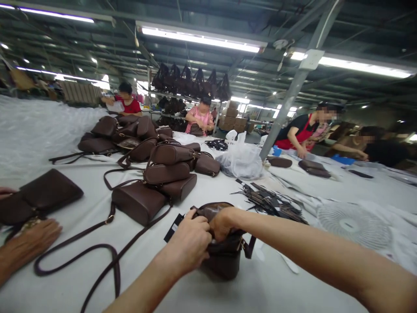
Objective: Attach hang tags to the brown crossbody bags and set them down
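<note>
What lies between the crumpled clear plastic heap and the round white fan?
A loose pile of dark strips and black tags lies on the white table between the plastic heap and the fan, as the head view shows.

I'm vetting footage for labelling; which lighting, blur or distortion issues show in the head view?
Head view: long white ceiling tube glares against the dim roof; co-workers' faces are pixelated; grey metal post leans, possibly wide-lens distortion; the dark brown leather-look bag between the hands loses detail in shadow; round white fan looks soft.
</note>
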### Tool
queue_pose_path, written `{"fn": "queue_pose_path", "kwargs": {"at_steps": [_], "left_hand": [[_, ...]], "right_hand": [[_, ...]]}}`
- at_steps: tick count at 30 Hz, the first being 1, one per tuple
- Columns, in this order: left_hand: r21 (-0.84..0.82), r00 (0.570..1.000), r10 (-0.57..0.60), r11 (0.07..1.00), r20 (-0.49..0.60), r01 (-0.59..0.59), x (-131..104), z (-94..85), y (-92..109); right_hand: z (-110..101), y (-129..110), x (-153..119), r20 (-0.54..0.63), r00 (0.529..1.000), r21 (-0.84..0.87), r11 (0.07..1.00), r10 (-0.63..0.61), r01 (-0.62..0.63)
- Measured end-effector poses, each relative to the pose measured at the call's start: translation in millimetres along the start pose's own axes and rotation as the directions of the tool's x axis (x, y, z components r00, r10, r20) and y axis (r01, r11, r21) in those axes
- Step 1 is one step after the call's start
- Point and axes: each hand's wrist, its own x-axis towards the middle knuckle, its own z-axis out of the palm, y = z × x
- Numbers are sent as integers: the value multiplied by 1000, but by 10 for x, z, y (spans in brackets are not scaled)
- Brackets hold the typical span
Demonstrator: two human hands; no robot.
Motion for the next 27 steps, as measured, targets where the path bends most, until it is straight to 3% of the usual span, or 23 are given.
{"fn": "queue_pose_path", "kwargs": {"at_steps": [2,4,8,12,14,16,18,21,23,25,27], "left_hand": [[29,997,-31,999,65,29,58,-46,-11],[65,995,-38,997,91,32,129,-59,-1],[111,995,-18,994,94,7,239,-59,12],[128,991,20,991,133,-37,283,-111,9],[122,987,27,991,158,-47,289,-140,21],[125,985,21,991,171,-42,284,-153,38],[125,985,12,992,173,-34,271,-151,50],[91,987,12,995,163,-27,248,-135,44],[56,989,16,998,146,-25,246,-123,34],[29,991,26,999,128,-30,262,-108,34],[12,992,38,999,120,-39,291,-88,52]], "right_hand": [[-137,-16,-161,96,995,7,1000,5,-6],[-281,-46,-385,93,996,13,1000,-8,7],[-410,21,-950,-180,984,3,1000,17,-17],[-116,281,-1344,-388,922,58,998,20,3],[126,378,-1394,-528,847,44,994,-61,99],[348,431,-1372,-660,742,4,987,-118,161],[503,470,-1324,-710,699,8,992,-81,124],[551,544,-1302,-657,748,104,994,88,-26],[449,559,-1346,-606,777,221,974,172,-44],[265,492,-1410,-537,819,443,894,204,68],[53,344,-1441,-476,869,669,697,136,258]]}}
